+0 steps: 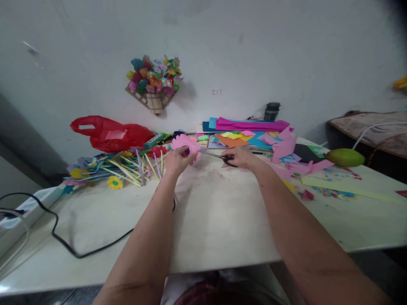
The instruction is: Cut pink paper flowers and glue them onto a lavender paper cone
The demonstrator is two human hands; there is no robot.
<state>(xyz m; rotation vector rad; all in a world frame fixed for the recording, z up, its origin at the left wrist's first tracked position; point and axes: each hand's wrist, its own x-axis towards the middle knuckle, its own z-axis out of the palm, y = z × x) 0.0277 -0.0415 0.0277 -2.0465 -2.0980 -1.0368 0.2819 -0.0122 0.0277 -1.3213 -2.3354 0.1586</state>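
Note:
My left hand (177, 161) is closed on a pink paper flower (185, 143) and holds it up above the white table (203, 220). To its right, my right hand (240, 156) grips black-handled scissors (222, 157). The blades point left and reach the flower's edge. Both forearms stretch out from the near edge of the table toward its far side.
Paper flowers on green stems (121, 167) lie at the left, behind them a red plastic bag (111, 133). Stacked coloured paper (248, 131) and pink scraps (286, 156) fill the back right. A green oval object (345, 157), a black cable (79, 248) and a wall flower basket (154, 82) are also here.

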